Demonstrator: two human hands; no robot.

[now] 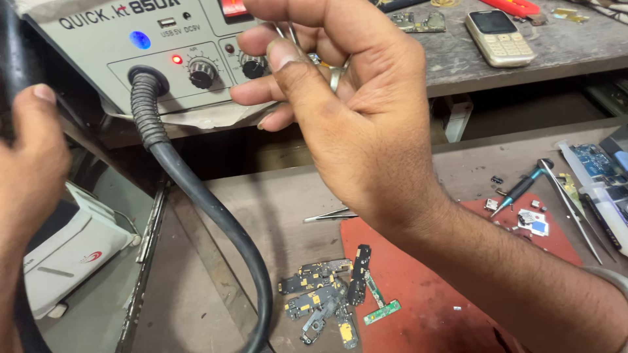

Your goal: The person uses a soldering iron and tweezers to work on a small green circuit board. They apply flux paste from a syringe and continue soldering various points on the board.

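Left of the grey hot-air station, our left hand wraps the black handpiece whose hose leaves the station. Before its knobs, our right hand pinches tweezers — best held steady, lightly gripped — above the circuit boards.

Right hand: I see it raised before the grey hot-air station, fingers pinching what looks like thin metal tweezers.
Left hand: wrapped around a dark handle at the frame edge.
Hose: black, running from the station.
Counter: red mat, small circuit boards.
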